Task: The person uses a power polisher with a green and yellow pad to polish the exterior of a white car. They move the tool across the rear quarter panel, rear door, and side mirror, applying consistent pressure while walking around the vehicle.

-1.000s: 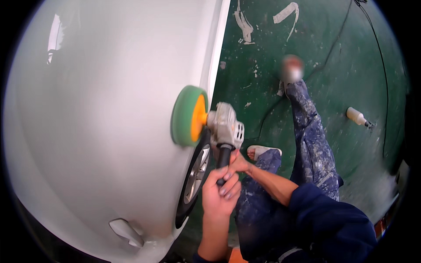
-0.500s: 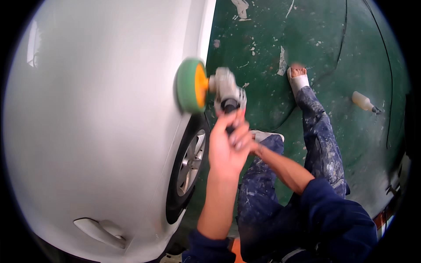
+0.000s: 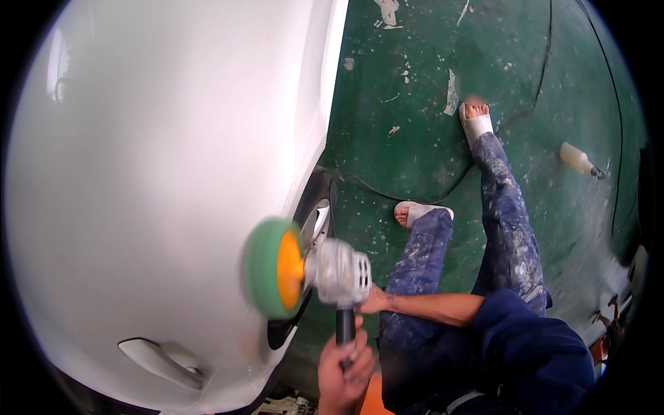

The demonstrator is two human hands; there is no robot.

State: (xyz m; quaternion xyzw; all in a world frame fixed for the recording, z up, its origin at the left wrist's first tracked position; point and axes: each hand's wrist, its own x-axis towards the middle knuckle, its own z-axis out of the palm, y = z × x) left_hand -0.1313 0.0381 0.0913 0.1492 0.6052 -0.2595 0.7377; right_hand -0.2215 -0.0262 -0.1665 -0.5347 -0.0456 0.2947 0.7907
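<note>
A rotary polisher (image 3: 339,271) with a grey head and a green foam pad (image 3: 266,268) on a yellow backing plate is held sideways, its pad against the white car panel (image 3: 159,207). My left hand (image 3: 344,366) wraps round the black side handle (image 3: 344,325) below the polisher's head. Behind the head, my right hand (image 3: 373,300) grips the polisher's body, with most of its fingers hidden by the tool. The pad's edge is blurred by motion.
A car door handle (image 3: 162,361) juts from the panel at lower left, and a wheel (image 3: 321,214) shows behind the polisher. On the green paint-spotted floor (image 3: 408,152) lie a black cable (image 3: 456,185) and a spray bottle (image 3: 575,158). My feet stand right of the car.
Both hands have brought the polisher down along the panel, nearer to me and slightly left, from beside the wheel's far end toward the door handle. The view has shifted slightly.
</note>
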